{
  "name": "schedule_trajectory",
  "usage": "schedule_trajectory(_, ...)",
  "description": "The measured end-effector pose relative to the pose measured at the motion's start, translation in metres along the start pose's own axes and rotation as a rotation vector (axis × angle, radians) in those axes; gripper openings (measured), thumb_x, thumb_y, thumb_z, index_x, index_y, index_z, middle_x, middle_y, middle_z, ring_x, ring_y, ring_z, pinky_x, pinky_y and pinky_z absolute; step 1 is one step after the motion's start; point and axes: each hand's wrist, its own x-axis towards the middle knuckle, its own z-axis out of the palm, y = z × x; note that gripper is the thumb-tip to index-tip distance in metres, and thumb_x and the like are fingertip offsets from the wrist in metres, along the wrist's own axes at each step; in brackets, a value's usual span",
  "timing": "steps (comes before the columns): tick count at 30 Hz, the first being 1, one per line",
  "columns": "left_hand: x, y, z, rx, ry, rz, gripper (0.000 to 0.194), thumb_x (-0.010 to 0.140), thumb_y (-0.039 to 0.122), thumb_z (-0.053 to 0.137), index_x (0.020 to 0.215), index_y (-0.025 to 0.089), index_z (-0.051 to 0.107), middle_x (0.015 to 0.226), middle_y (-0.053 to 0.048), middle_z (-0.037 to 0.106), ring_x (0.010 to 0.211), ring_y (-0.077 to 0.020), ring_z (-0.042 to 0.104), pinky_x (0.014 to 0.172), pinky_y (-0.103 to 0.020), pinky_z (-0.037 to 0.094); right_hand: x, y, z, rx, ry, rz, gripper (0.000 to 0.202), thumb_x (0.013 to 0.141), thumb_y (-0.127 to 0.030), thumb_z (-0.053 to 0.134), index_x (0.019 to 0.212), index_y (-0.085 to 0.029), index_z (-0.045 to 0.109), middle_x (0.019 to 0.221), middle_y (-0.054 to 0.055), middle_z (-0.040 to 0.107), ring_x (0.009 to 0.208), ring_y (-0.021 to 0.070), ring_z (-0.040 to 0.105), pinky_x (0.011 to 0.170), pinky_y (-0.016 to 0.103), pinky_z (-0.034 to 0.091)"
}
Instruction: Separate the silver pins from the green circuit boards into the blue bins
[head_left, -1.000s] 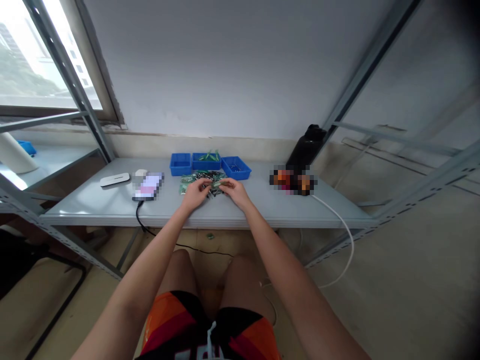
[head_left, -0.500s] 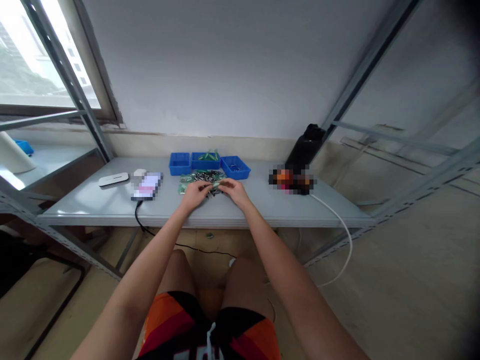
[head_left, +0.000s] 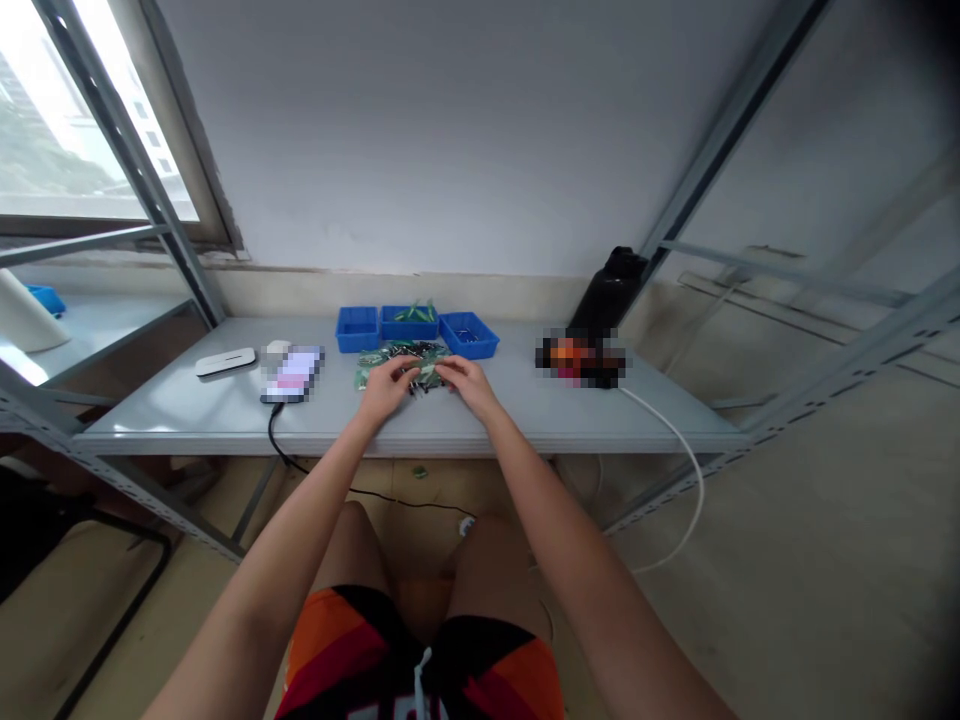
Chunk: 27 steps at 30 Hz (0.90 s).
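Observation:
My left hand [head_left: 388, 388] and my right hand [head_left: 469, 385] meet over the middle of the table. Between their fingertips is a small pale-green packet [head_left: 427, 369], pinched from both sides; its contents are too small to make out. Under and behind my fingers lies a heap of small black and silver pieces [head_left: 409, 348], whose kind I cannot tell. Green clear packets [head_left: 363, 378] lie at the left of this heap, partly covered by my left hand.
Behind the heap stand three blue trays: the left tray [head_left: 358, 311], the middle tray [head_left: 390, 330] holding green packets, and the right tray [head_left: 480, 350] with small pieces. A phone [head_left: 296, 372] and a white device [head_left: 226, 362] lie left. A black bottle-like object [head_left: 611, 290] is at right.
Both hands stay almost in place over the heap. The fingers have shifted slightly around the small packet, and the camera view has moved a little.

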Motion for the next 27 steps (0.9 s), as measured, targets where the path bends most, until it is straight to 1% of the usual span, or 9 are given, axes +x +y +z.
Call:
schedule_trajectory(3,-0.002,0.001,0.001,0.067,-0.032,0.060,0.016,0.086,0.023,0.062,0.098,0.019,0.071,0.095,-0.005,0.073,0.078,-0.0170,0.066,0.077,-0.029,0.051,0.002,0.003,0.000,0.005,0.047,-0.018,0.036,0.062,-0.049,0.072,0.073,-0.021,0.051,0.061,-0.004,0.053,0.056,0.0110,0.049,0.050,0.023,0.038)
schedule_trajectory(6,-0.003,0.000,0.003,0.098,-0.054,0.107,0.016,0.086,0.022,0.061,0.100,0.018,0.070,0.094,-0.006,0.073,0.082,-0.0177,0.066,0.078,-0.029,0.052,0.000,0.002,0.001,0.013,-0.007,-0.001,0.041,0.064,-0.052,0.071,0.065,-0.022,0.042,0.053,-0.005,0.051,0.049,0.0106,0.047,0.048,0.024,0.038)
schedule_trajectory(9,-0.003,-0.001,0.003,0.126,-0.014,0.146,0.016,0.087,0.024,0.062,0.099,0.018,0.069,0.091,-0.006,0.072,0.084,-0.0180,0.066,0.078,-0.031,0.052,-0.006,-0.005,0.002,0.018,-0.118,-0.010,0.035,0.069,-0.052,0.067,0.070,-0.020,0.052,0.067,0.001,0.061,0.061,0.0140,0.057,0.052,0.026,0.043)
schedule_trajectory(12,-0.003,-0.001,0.002,0.125,0.029,0.243,0.015,0.087,0.026,0.061,0.098,0.018,0.068,0.098,-0.007,0.071,0.098,-0.0198,0.064,0.088,-0.034,0.051,-0.011,-0.010,0.003,0.028,-0.198,-0.045,0.031,0.070,-0.048,0.069,0.081,-0.021,0.059,0.079,0.001,0.063,0.074,0.0154,0.060,0.056,0.025,0.045)
schedule_trajectory(15,-0.004,0.002,0.002,0.105,-0.041,0.336,0.021,0.089,0.023,0.057,0.108,0.018,0.066,0.111,-0.008,0.069,0.115,-0.0213,0.058,0.099,-0.037,0.047,-0.011,-0.008,0.004,0.064,-0.201,-0.047,0.035,0.065,-0.043,0.075,0.087,-0.023,0.055,0.082,-0.001,0.062,0.075,0.0142,0.060,0.056,0.023,0.044)
schedule_trajectory(18,-0.004,0.005,0.002,0.118,-0.155,0.381,0.029,0.091,0.020,0.053,0.118,0.018,0.061,0.119,-0.009,0.066,0.123,-0.0222,0.053,0.101,-0.039,0.045,-0.006,-0.001,0.005,0.074,-0.142,-0.046,0.040,0.063,-0.042,0.075,0.091,-0.024,0.054,0.085,0.000,0.063,0.074,0.0148,0.060,0.053,0.023,0.044)
schedule_trajectory(20,-0.003,0.006,0.002,0.131,-0.156,0.374,0.029,0.092,0.018,0.050,0.119,0.018,0.060,0.118,-0.009,0.065,0.121,-0.0218,0.054,0.101,-0.039,0.045,-0.003,0.003,0.004,0.052,-0.121,-0.047,0.039,0.064,-0.045,0.073,0.091,-0.023,0.055,0.085,0.001,0.064,0.073,0.0157,0.060,0.051,0.023,0.042)
schedule_trajectory(23,-0.001,0.003,0.003,0.137,-0.043,0.306,0.026,0.091,0.018,0.051,0.116,0.018,0.060,0.113,-0.010,0.061,0.112,-0.0208,0.057,0.098,-0.038,0.047,-0.002,0.004,0.003,-0.004,-0.121,-0.043,0.037,0.066,-0.048,0.070,0.089,-0.022,0.057,0.075,0.001,0.063,0.067,0.0153,0.059,0.050,0.024,0.041)
schedule_trajectory(27,0.001,-0.003,0.005,0.078,-0.003,0.174,0.031,0.087,0.024,0.059,0.117,0.019,0.057,0.116,-0.011,0.056,0.104,-0.0199,0.058,0.083,-0.032,0.053,-0.003,0.001,0.002,-0.051,-0.118,-0.035,0.035,0.069,-0.050,0.067,0.085,-0.021,0.057,0.067,0.000,0.060,0.059,0.0129,0.055,0.050,0.025,0.040)
